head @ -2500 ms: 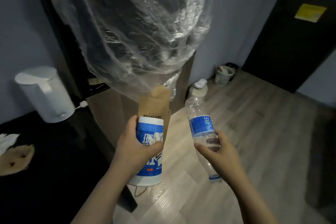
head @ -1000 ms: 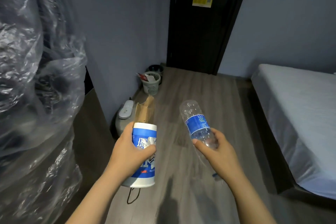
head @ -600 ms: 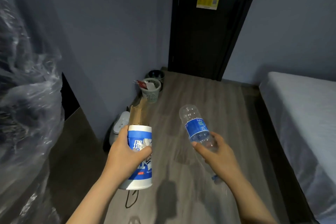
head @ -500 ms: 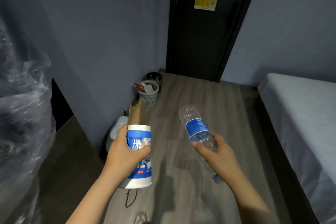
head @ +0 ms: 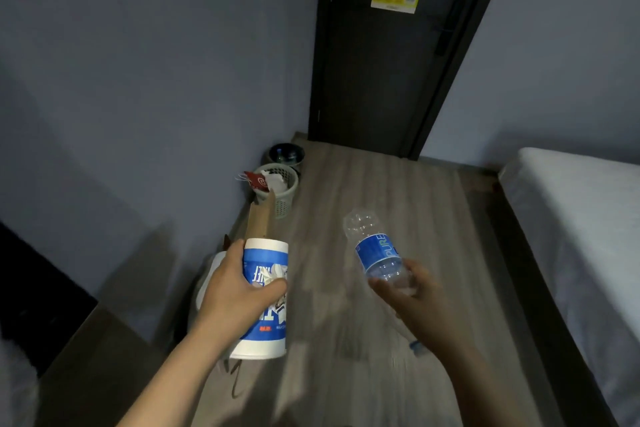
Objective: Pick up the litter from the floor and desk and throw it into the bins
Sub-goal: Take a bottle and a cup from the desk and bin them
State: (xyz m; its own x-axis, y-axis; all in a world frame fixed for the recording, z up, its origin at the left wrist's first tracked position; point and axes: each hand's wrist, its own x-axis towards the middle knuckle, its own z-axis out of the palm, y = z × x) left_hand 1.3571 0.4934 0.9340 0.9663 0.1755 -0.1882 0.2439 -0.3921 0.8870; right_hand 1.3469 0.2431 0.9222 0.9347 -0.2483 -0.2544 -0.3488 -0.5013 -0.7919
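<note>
Mesh bin [head: 285,199] nearer now, frame centre.
My left hand [head: 235,295] grips blue cup [head: 268,322]; right hand [head: 415,302] grips clear bottle [head: 375,250].

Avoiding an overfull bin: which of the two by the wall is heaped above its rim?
The nearer, pale mesh plastic basket: white paper and a red wrapper stick out, unlike the dark round bin behind.

Bare forearms [head: 166,378]; bare left grip [head: 239,295], right grip [head: 415,302].

Open floor [head: 381,191] leads to the mesh bin [head: 284,199] and dark bin [head: 286,153] (hugging the wall [head: 138,80]); bed [head: 581,218] flanks the right.
</note>
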